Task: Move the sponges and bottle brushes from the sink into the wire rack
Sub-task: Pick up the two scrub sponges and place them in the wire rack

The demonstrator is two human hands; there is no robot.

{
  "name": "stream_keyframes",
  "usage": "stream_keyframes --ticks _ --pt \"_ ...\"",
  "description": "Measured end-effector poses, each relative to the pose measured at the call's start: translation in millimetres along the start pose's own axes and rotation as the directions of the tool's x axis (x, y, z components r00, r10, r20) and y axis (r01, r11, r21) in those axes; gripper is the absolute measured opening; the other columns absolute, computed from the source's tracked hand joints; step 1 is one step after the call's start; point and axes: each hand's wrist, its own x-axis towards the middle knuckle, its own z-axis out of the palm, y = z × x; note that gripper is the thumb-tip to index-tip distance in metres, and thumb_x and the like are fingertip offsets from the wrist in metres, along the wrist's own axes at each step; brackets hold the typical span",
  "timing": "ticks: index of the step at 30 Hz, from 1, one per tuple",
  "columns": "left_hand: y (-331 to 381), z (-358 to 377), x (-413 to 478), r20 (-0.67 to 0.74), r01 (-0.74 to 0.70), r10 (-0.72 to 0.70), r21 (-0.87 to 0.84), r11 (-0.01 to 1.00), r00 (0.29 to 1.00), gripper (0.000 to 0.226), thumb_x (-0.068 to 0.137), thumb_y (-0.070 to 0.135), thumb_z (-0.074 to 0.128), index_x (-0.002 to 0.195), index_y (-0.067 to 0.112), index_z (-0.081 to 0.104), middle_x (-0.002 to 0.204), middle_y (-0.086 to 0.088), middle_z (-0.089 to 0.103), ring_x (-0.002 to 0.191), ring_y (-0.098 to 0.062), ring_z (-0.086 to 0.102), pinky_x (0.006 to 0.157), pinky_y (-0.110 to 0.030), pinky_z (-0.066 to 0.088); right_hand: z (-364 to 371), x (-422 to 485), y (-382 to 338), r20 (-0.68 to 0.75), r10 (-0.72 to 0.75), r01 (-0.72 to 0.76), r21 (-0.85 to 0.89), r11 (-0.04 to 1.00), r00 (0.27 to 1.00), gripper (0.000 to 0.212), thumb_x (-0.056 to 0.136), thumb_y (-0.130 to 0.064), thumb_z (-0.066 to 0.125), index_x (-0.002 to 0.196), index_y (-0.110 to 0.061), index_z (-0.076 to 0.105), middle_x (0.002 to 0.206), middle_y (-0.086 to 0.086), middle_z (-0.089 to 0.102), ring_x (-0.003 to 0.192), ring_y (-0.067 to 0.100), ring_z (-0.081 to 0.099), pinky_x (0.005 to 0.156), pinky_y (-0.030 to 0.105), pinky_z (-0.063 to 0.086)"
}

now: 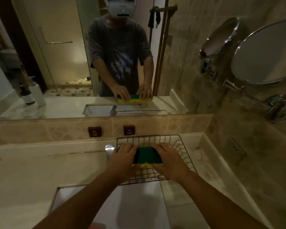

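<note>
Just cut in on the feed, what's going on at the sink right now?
A person at a bathroom counter has both hands on a green-and-yellow sponge, the left hand on its left end and the right hand on its right end. They hold it over the wire rack, which stands on the counter behind the sink. Whether the sponge already rests on the rack floor cannot be told. No bottle brushes show in this view.

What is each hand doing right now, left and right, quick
Left hand: closed on the left end of the sponge, over the wire rack.
Right hand: closed on the sponge's right end.
</note>
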Motion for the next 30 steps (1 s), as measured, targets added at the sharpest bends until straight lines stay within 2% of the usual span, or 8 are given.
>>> stream_keyframes --ticks 6,9,13,17,21,24,27,30 --pt "3 36 41 0.065 0.086 -0.080 -0.088 0.992 0.995 0.061 0.083 0.038 0.069 0.137 0.023 0.043 0.137 0.001 0.047 0.125 -0.016 0.042 0.106 -0.037 0.041 27 30 63 0.082 -0.044 0.041 0.043 0.998 0.996 0.070 0.077 -0.046 0.062 0.138 -0.024 0.038 0.135 -0.002 0.046 0.121 0.017 0.041 0.099 0.039 0.045" --pt "-4 52 58 0.105 0.149 -0.142 -0.061 0.987 0.984 0.062 0.082 0.036 0.070 0.137 0.024 0.044 0.139 0.001 0.047 0.126 -0.019 0.043 0.105 -0.045 0.042 46 47 84 0.106 -0.055 0.046 0.089 0.995 0.993 0.069 0.076 -0.048 0.062 0.137 -0.025 0.040 0.133 -0.002 0.047 0.117 0.018 0.044 0.096 0.037 0.045" --pt "-20 81 71 0.138 0.208 -0.195 -0.088 0.974 0.971 0.063 0.081 0.035 0.072 0.137 0.027 0.045 0.136 0.004 0.049 0.126 -0.018 0.044 0.103 -0.044 0.044 76 67 102 0.146 -0.057 0.042 0.104 0.994 0.988 0.069 0.076 -0.048 0.064 0.138 -0.027 0.040 0.132 -0.003 0.045 0.120 0.018 0.041 0.099 0.038 0.043" --pt "-32 108 83 0.169 0.268 -0.249 -0.101 0.958 0.954 0.066 0.079 0.037 0.071 0.137 0.035 0.039 0.137 0.007 0.048 0.128 -0.017 0.042 0.103 -0.049 0.043 101 80 118 0.206 -0.010 -0.013 0.107 0.994 0.979 0.076 0.073 -0.047 0.069 0.139 -0.024 0.041 0.133 0.002 0.042 0.122 0.021 0.041 0.102 0.040 0.042" --pt "-45 134 93 0.204 0.316 -0.287 -0.132 0.939 0.936 0.058 0.081 0.033 0.070 0.131 0.038 0.040 0.134 0.005 0.049 0.123 -0.017 0.046 0.100 -0.035 0.044 123 85 132 0.279 -0.009 -0.025 0.120 0.992 0.960 0.077 0.078 -0.051 0.068 0.142 -0.025 0.033 0.137 0.003 0.032 0.123 0.023 0.039 0.103 0.039 0.042" --pt "-56 151 103 0.234 0.322 -0.303 -0.043 0.946 0.924 0.061 0.082 0.030 0.069 0.137 0.032 0.042 0.138 0.002 0.048 0.125 -0.019 0.045 0.104 -0.035 0.039 138 94 140 0.347 0.002 -0.066 0.173 0.983 0.938 0.080 0.078 -0.045 0.073 0.144 -0.019 0.035 0.140 0.010 0.034 0.123 0.030 0.042 0.102 0.042 0.044" --pt "-62 162 106 0.227 0.351 -0.335 -0.033 0.936 0.914 0.061 0.085 0.030 0.068 0.140 0.027 0.042 0.141 -0.001 0.048 0.128 -0.022 0.043 0.107 -0.037 0.035 152 100 142 0.309 -0.008 -0.044 0.164 0.986 0.951 0.073 0.077 -0.035 0.075 0.139 -0.015 0.043 0.134 0.013 0.042 0.117 0.032 0.048 0.098 0.044 0.046" --pt "-65 174 101 0.171 0.331 -0.323 -0.017 0.944 0.931 0.062 0.085 0.026 0.068 0.142 0.022 0.042 0.143 -0.003 0.048 0.133 -0.024 0.039 0.115 -0.042 0.023 163 101 144 0.228 -0.047 0.015 0.139 0.990 0.972 0.064 0.077 -0.036 0.072 0.132 -0.010 0.051 0.126 0.014 0.049 0.115 0.032 0.048 0.095 0.048 0.046"
